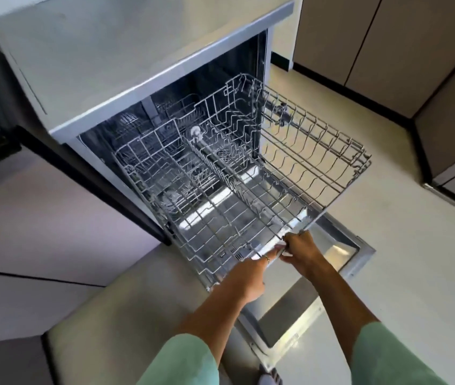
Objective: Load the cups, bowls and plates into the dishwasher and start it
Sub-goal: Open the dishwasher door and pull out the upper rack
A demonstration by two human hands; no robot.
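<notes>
upper rack (248,173) pulled out over open door (340,245), front toward person | left hand (251,273), right hand (301,251) both grip front rail

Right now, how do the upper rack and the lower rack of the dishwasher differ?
The upper rack is pulled out over the open door; the lower rack sits back inside the tub. Both hands, left hand and right hand, grip the upper rack's front edge; nothing touches the lower rack. Both are grey wire, with no dishes visible.
</notes>
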